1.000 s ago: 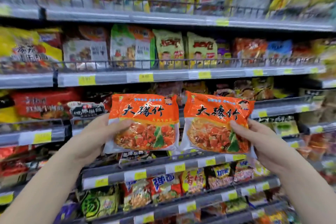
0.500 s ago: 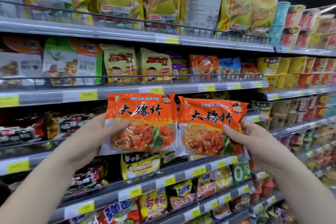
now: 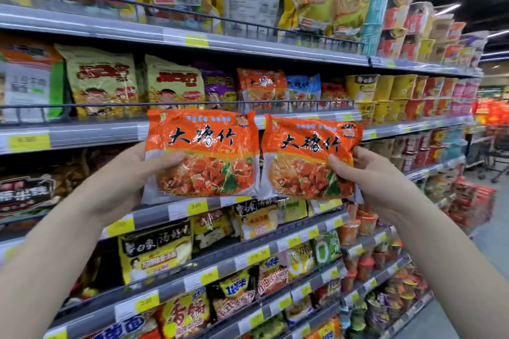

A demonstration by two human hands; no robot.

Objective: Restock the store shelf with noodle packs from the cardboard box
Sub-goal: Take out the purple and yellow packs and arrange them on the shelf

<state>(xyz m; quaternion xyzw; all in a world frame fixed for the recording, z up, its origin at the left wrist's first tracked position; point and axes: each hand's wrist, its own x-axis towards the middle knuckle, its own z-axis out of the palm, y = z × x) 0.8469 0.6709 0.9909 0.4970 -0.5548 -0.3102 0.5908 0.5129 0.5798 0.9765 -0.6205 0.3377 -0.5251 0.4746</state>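
Packs [image 3: 202, 155] look light, crinkly, slippery; left hand [image 3: 132, 173] and right hand [image 3: 377, 173] each pinch one's outer edge.

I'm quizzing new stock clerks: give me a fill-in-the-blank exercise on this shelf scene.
1. The left hand and right hand each hold ____ pack.
2. The left pack and right pack are mainly ____.
3. The price tags on the shelf edges are ____.
Missing: one; orange; yellow.
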